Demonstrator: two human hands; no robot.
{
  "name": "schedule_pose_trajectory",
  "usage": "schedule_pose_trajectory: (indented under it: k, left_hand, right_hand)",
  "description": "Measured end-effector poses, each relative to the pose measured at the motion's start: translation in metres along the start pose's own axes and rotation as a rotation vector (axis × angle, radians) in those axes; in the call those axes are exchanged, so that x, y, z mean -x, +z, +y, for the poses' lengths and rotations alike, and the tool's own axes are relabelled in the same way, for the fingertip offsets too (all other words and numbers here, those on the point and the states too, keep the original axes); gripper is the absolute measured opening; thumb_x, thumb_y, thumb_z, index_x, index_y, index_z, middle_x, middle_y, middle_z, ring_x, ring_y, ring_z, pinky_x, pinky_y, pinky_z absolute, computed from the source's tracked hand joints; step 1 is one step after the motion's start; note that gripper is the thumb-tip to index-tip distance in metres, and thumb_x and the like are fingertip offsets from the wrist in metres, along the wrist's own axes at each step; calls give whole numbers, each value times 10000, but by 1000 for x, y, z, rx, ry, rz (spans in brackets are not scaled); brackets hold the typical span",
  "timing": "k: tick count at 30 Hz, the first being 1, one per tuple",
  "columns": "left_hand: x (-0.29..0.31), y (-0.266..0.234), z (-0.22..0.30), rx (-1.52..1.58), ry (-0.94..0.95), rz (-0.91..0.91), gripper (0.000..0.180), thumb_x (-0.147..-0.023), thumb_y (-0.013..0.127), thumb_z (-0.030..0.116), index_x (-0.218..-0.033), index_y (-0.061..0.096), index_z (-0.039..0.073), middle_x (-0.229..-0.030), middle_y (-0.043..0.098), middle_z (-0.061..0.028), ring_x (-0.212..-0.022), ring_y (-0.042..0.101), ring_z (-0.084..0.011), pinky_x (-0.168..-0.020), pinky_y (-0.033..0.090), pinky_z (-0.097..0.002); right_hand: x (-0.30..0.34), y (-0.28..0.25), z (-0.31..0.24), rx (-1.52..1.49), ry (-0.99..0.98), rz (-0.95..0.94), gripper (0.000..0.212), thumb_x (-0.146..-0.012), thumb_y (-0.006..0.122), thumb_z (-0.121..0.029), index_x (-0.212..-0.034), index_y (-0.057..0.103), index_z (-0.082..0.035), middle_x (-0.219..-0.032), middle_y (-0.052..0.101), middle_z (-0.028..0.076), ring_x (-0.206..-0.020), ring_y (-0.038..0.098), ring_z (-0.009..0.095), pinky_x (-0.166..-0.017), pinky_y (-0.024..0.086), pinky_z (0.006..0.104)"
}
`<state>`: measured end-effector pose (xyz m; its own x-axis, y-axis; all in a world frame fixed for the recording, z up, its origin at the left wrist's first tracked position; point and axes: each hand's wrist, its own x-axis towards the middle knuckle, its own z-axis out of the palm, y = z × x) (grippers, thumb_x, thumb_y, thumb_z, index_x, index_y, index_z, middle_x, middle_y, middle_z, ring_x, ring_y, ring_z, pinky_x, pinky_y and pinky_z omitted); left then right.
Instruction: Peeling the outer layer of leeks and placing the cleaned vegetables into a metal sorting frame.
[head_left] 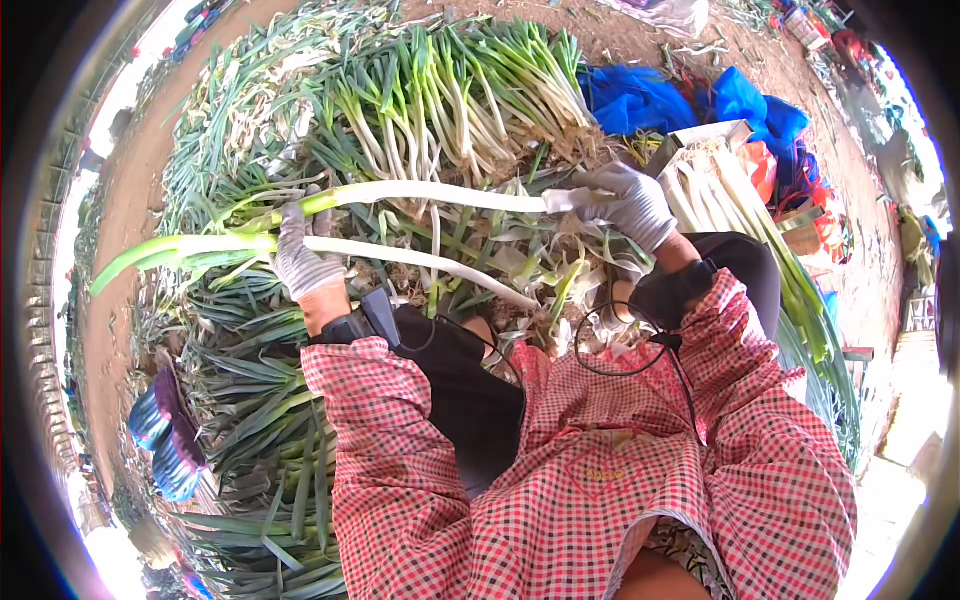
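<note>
My left hand (302, 252), in a grey-white glove, is closed around two long green onions near where white turns to green. The upper green onion (430, 193) lies almost level, its white end reaching across to my right hand (630, 206). That hand, gloved too, is closed on the end, where a loose pale skin shows at the fingers; the fingertips are partly hidden. Below it, the second green onion (425, 259) slopes down to a root end over the heap of peelings (560, 285). Its leafy top bends out to the left.
Unpeeled green onions (430, 110) lie bunched ahead, and more leaves (260, 400) spread at my left. On my right, white-stalked green onions (740, 210) lie stacked beside a blue mesh bag (635, 100). A blue-and-dark object (168, 435) sits at far left. Cables loop before my knees.
</note>
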<state>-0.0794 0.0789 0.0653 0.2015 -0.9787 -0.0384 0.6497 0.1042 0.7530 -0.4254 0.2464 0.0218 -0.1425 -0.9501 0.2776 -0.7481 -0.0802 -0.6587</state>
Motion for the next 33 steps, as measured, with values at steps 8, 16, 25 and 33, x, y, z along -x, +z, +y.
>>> schedule_pose_trajectory:
  k: [8, 16, 25, 33]
  left_hand:
    - [-3, -14, 7, -53, 86, -201, 345, -817, 644, 146, -1109, 535, -3, -1074, 589, -132, -1030, 574, -260, -921, 487, -383]
    - [-2, -15, 26, 131, 27, 276, 276, -817, 638, 129, -1047, 552, 2, -1018, 618, -150, -930, 615, -255, -871, 514, -390]
    - [-5, -21, -29, 362, -261, 454, 252, -862, 578, 237, -1001, 596, 27, -949, 643, -101, -859, 627, -225, -766, 522, -347]
    - [89, 67, -89, 365, -742, -360, 626, -848, 485, 531, -1225, 477, 31, -1228, 524, -109, -1113, 503, -229, -932, 398, -391]
  right_hand:
    - [17, 19, 59, 5, 165, -77, 260, -726, 690, -94, -986, 694, -110, -820, 670, 48, -684, 586, 127, -654, 473, 264]
    - [18, 28, 109, 706, 548, -356, 203, -759, 602, -247, -851, 692, -90, -874, 668, 140, -784, 652, 296, -671, 522, 377]
    - [30, 136, -3, -142, 280, -408, 536, -687, 696, -262, -1143, 535, -30, -1141, 562, 172, -1054, 543, 282, -865, 453, 363]
    - [-104, 69, -146, -1030, 56, 375, 295, -770, 629, -136, -1016, 539, -1, -951, 592, 94, -884, 552, 165, -785, 453, 300]
